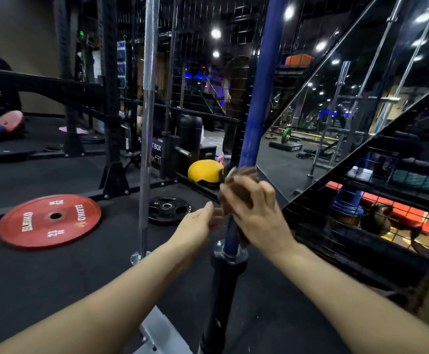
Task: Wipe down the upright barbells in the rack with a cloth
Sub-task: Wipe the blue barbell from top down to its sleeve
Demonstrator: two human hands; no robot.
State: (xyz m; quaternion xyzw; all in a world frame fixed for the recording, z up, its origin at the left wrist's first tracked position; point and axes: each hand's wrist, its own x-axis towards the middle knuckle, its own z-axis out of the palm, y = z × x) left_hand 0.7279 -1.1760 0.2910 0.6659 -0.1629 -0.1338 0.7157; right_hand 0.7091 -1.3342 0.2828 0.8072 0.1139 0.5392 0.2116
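A blue barbell stands upright in front of me, its dark sleeve running down to the floor rack. My right hand grips a brown cloth wrapped round the blue shaft low down, just above the collar. Just left of the shaft, my left hand hovers with relaxed fingers, holding nothing. A silver barbell stands upright to the left of the blue one.
A red Eleiko plate and a small black plate lie on the black floor. A yellow ball sits behind. Black rack posts stand at left, wire mesh fencing and a mirror at right.
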